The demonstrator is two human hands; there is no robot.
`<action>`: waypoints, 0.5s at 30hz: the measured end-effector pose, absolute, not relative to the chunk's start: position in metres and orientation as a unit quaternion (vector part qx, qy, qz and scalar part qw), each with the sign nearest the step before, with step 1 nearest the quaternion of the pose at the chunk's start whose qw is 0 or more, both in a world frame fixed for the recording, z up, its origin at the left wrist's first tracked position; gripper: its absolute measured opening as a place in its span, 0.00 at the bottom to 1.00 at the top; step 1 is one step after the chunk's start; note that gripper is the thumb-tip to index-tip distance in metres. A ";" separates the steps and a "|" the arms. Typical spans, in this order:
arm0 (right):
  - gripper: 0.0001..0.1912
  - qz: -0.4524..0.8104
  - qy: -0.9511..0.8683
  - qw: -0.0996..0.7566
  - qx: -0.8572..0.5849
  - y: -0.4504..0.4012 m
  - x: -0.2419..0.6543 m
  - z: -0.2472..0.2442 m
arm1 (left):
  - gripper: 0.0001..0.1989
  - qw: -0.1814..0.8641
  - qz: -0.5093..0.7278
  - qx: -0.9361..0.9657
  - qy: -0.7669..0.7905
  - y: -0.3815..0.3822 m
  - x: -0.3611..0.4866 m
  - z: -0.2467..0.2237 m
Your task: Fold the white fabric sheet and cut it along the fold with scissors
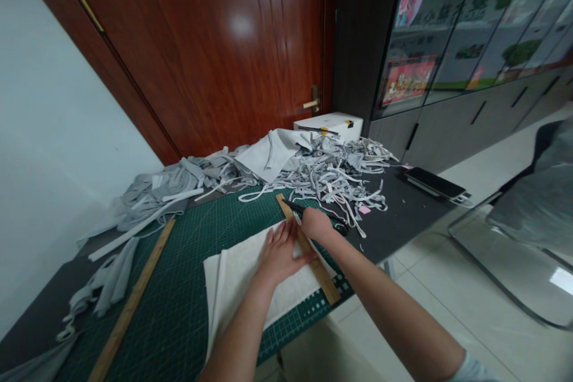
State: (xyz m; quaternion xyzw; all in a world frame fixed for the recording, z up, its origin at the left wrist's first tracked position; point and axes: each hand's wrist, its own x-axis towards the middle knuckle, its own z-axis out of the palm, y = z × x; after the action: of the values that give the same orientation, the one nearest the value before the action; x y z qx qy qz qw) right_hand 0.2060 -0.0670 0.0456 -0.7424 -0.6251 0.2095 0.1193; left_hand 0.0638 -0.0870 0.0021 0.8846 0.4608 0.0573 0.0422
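Observation:
My left hand (281, 255) lies flat with fingers spread on a folded cream cloth (244, 277), its thumb reaching onto a wooden ruler (319, 265). The ruler lies slantwise along the right part of the cloth. Just right of the ruler's upper half, my right hand (317, 224) is closed in a fist. What sits inside that fist is hidden. A slim black tool (293, 206) shows beyond the knuckles, over the ruler's far end; I cannot tell if it is held. A dark rounded handle (341, 229) shows right of the fist. Under the cloth is a green cutting mat (179, 274).
A second wooden ruler (134, 298) lies at the left. Grey fabric strips (322, 176) are heaped along the back, with a white box (340, 125) behind them. A black phone (435, 183) rests near the table's right edge. A chair (528, 209) stands at right.

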 end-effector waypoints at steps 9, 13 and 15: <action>0.17 0.219 -0.637 0.119 -0.730 -0.073 0.206 0.045 | 0.46 0.050 0.060 0.884 0.460 -0.086 0.064 0.001; 0.17 0.238 -0.642 0.095 -0.722 -0.078 0.212 0.048 | 0.46 0.057 0.055 0.883 0.463 -0.087 0.064 0.004; 0.17 0.245 -0.645 0.080 -0.719 -0.081 0.214 0.048 | 0.47 0.059 0.050 0.882 0.464 -0.086 0.064 0.004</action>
State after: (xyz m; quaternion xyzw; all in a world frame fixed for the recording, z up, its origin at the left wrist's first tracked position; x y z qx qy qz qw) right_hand 0.2141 -0.0812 0.0485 -0.7192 -0.6454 0.2448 0.0799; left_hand 0.0642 -0.0865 0.0042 0.8823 0.4644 0.0499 0.0585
